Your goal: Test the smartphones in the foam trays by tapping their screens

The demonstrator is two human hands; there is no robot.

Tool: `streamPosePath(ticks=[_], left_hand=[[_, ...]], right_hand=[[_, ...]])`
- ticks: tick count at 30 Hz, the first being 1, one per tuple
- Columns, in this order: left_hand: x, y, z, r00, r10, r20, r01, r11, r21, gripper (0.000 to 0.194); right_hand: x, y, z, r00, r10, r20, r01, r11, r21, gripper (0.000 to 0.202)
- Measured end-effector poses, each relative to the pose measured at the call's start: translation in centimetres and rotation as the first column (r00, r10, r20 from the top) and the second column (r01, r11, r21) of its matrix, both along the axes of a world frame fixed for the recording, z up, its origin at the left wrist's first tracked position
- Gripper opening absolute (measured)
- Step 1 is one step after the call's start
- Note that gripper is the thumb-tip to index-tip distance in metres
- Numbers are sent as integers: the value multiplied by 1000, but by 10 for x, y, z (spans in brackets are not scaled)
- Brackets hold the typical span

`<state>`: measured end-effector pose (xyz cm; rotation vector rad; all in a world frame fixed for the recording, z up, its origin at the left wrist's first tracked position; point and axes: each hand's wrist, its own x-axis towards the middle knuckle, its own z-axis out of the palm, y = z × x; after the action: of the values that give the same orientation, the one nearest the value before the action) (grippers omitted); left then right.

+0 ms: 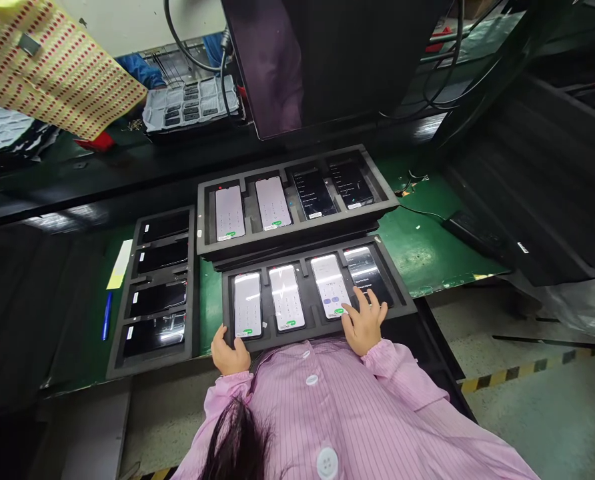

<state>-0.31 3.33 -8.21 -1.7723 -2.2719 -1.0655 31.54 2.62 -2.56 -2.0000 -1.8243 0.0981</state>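
A dark foam tray (pixel 267 343) with several phones lies nearest my body. My left hand (pixel 230 353) rests at its left front corner, fingers apart, beside a phone with a white keypad screen (pixel 248 303). Over the right part of the tray is my right hand (pixel 365 323), fingers spread. Its fingertips are at the lower edges of a lit keypad phone (pixel 329 283) and a dark-screened phone with a text list (pixel 365 267). Another keypad phone (pixel 286 297) lies between the hands. Neither hand holds anything.
Behind is a stacked foam tray (pixel 287 235) with lit phones. At left, another tray (pixel 192 287) holds phones with black screens, beside a blue pen (pixel 107 316). A large dark monitor (pixel 337 60) stands at the back; a cable (pixel 422 211) crosses the green table (pixel 417 257).
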Motion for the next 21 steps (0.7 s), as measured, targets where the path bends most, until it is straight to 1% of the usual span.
streamPosePath(ticks=[2,4,5,6,10,11,12,13,16,18,19,21], left_hand=[[0,0,0,1000,-1,0,1,1000,0,37],[0,0,0,1000,-5,-3,5,1000,0,37],[0,0,0,1000,-7,-5,7,1000,-2,37],[0,0,0,1000,-7,-7,7,1000,-5,38],[0,-1,0,1000,4,-9,-4,1000,-19,37],[0,-1,0,1000,6,-7,-6,1000,-20,37],[0,-1,0,1000,7,-3,-7,1000,-21,37],[0,-1,0,1000,6,1,-6,1000,-22,37],[0,-1,1,1000,-2,0,2,1000,-16,37],[0,-1,2,1000,-8,-5,8,1000,-14,37],[0,-1,2,1000,-10,-7,10,1000,-15,37],[1,-1,2,1000,-13,-8,13,1000,-20,38]], right_hand=[[-4,1,4,994,110,-20,-111,993,-47,27],[-7,2,6,983,181,-30,-183,979,-94,27],[-7,2,7,982,185,-27,-187,977,-100,27],[-7,3,6,986,164,-22,-165,982,-92,27],[-2,3,0,1000,-14,10,14,1000,-17,28],[-2,3,-1,999,-38,17,39,999,-12,28],[-2,3,-2,999,-38,18,38,999,-10,28],[-3,2,-2,1000,-12,12,12,1000,-13,27],[-8,1,0,992,128,-21,-128,991,-44,26],[-10,1,2,984,175,-42,-177,982,-58,25],[-10,1,3,984,169,-51,-171,984,-45,25],[-8,2,3,991,114,-76,-112,993,26,24]])
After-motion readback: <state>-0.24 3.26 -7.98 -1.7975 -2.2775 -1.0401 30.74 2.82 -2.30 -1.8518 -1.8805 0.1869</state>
